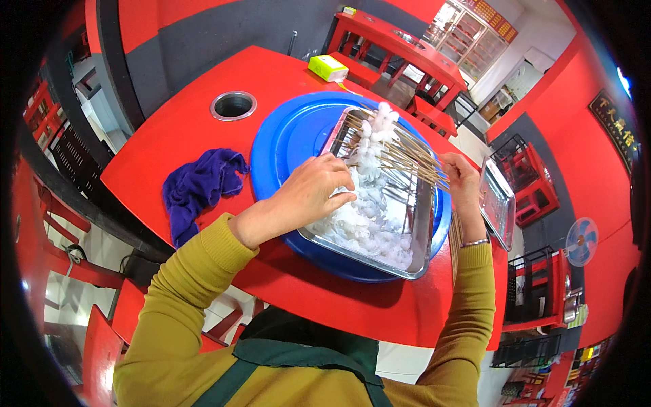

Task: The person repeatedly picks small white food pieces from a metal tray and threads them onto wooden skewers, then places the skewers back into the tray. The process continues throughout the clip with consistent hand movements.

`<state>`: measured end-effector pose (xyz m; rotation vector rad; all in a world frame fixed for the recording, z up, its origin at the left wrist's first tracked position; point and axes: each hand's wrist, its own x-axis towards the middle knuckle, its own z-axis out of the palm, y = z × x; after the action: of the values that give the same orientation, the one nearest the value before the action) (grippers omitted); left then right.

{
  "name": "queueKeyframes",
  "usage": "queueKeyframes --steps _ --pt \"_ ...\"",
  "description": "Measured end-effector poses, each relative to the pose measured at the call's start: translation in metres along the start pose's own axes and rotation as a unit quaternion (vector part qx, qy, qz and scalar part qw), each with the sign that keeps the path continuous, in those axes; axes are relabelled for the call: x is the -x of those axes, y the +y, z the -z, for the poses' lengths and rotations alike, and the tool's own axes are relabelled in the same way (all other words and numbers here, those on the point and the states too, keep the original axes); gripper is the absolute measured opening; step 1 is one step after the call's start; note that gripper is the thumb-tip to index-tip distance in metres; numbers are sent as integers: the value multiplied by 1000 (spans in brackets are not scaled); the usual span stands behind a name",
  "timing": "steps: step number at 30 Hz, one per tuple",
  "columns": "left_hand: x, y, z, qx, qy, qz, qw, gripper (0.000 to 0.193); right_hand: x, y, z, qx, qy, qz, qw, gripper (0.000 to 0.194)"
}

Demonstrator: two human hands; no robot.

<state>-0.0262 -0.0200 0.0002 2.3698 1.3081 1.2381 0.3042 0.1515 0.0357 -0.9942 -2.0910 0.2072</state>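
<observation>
A rectangular metal tray [423,254] rests on the blue round plastic lid or tub [285,137] in front of me. Loose, wet white pieces of soft food [366,234], perhaps small squid, fill its near part. Across its far part lie many bamboo skewers [414,155] threaded with white pieces [379,127]. My left hand [323,185] is over the tray's left side, thumb and fingers curled near the loose food; whether they hold a piece is unclear. At the skewers' right ends, my right hand [462,175] has its fingers pinched on a bamboo skewer.
The red table [285,264] bears a purple cloth [203,188] and a round metal-rimmed hole [233,106] on the left. A yellow-green tissue pack [328,68] lies at the far edge. Right of my right hand is another metal tray [498,203]; bare skewers [454,244] lie below that hand.
</observation>
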Motion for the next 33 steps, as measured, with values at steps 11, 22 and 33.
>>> queueKeyframes --steps 11,22,33 --pt "-1 5 -6 5 -6 -31 999 14 8 11 13 199 -10 106 974 18" --pt "3 17 -6 20 13 -53 998 14 174 17 127 382 -53 -308 870 22" --pt "0 5 -4 61 38 -7 997 15 226 19 115 382 -86 -359 847 23"
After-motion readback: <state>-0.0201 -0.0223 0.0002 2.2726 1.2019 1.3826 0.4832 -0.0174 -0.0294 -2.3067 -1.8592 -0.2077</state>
